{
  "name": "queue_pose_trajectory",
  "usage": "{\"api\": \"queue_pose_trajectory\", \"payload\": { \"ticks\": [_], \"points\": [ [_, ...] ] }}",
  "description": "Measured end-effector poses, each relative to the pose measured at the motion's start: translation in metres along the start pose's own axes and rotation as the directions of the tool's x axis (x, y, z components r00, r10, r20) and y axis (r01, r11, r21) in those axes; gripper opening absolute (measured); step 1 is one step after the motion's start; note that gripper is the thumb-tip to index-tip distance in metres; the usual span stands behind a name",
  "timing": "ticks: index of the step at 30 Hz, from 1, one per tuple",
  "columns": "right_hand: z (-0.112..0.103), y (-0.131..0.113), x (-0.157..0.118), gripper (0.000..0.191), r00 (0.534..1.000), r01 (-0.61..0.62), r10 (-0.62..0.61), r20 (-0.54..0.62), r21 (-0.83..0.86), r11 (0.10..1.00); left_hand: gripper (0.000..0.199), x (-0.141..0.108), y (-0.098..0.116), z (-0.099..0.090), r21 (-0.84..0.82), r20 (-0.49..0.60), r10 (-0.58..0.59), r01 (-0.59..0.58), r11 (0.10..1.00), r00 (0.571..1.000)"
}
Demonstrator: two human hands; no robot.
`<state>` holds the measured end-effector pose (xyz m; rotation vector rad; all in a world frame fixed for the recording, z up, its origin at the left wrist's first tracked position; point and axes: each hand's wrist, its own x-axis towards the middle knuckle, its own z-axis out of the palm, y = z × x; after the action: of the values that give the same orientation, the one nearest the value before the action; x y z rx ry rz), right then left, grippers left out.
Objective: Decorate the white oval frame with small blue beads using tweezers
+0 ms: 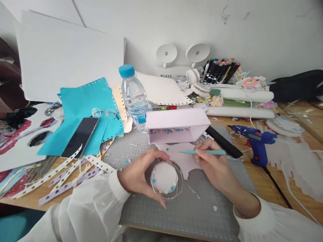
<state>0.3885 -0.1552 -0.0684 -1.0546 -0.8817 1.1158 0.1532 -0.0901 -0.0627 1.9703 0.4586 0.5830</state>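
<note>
My left hand [145,171] curves around the left side of a round white disc [165,178] with a clear rim and small blue stars along its edge, above the grey cutting mat [148,216]. In my right hand [214,164] is a thin light-blue pointed tool [188,152], pinched between thumb and fingers, its tip pointing left. A pale pink open box [176,117] lies behind the disc with small stars inside. Between box and disc is a pale pink cut sheet [185,161], partly beneath my right hand.
A water bottle [135,95] stands behind the mat's left part. A phone [82,136] and glasses [110,114] rest on blue sheets [84,101], with patterned paper strips [68,183] nearby. At right are a blue glue gun [257,139] and its cord. Markers [223,70] stand behind.
</note>
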Motion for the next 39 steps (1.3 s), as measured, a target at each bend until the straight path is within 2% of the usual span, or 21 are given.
{"api": "queue_pose_trajectory", "payload": {
  "ticks": [7,13,19,24,26,28,31,34,36,39],
  "points": [
    [0.008,0.001,0.006,0.024,0.996,-0.068,0.063,-0.067,-0.077,0.995,0.088,0.003,-0.002,-0.001,0.133,0.091,0.040,-0.052,0.990,0.995],
    [0.020,0.009,0.011,0.022,0.995,-0.046,0.046,-0.093,-0.003,0.999,0.085,0.006,-0.004,-0.001,0.203,0.210,0.061,-0.104,0.974,0.976],
    [0.019,0.012,0.013,0.024,0.993,-0.057,0.063,-0.100,0.062,0.996,0.093,0.007,-0.010,-0.002,0.206,0.249,0.095,-0.148,0.967,0.964],
    [0.019,0.009,0.014,0.024,0.992,-0.072,0.080,-0.099,0.088,0.994,0.102,0.010,-0.004,-0.006,0.177,0.258,0.108,-0.157,0.972,0.960],
    [0.019,0.009,0.014,0.023,0.992,-0.071,0.080,-0.100,0.088,0.994,0.101,0.010,0.000,-0.008,0.137,0.235,0.127,-0.162,0.977,0.964],
    [0.019,0.010,0.013,0.023,0.992,-0.065,0.073,-0.102,0.077,0.995,0.085,0.007,0.004,-0.009,0.069,0.173,0.133,-0.146,0.987,0.976],
    [0.018,0.013,0.012,0.021,0.993,-0.045,0.049,-0.103,0.044,0.998,0.051,0.003,0.007,-0.011,-0.078,-0.034,0.076,-0.078,0.994,0.997],
    [0.016,0.016,0.010,0.021,0.995,-0.022,0.022,-0.102,-0.001,1.000,0.043,0.001,0.006,-0.011,-0.188,-0.240,-0.077,0.032,0.982,0.968],
    [0.015,0.017,0.008,0.020,0.995,0.008,-0.013,-0.097,-0.053,0.999,0.041,0.003,0.005,-0.011,-0.239,-0.286,-0.170,0.101,0.966,0.943],
    [0.015,0.013,0.005,0.019,0.988,0.130,-0.146,-0.050,-0.242,0.962,0.039,0.005,0.004,-0.010,-0.283,-0.241,-0.236,0.164,0.945,0.942]
  ]
}}
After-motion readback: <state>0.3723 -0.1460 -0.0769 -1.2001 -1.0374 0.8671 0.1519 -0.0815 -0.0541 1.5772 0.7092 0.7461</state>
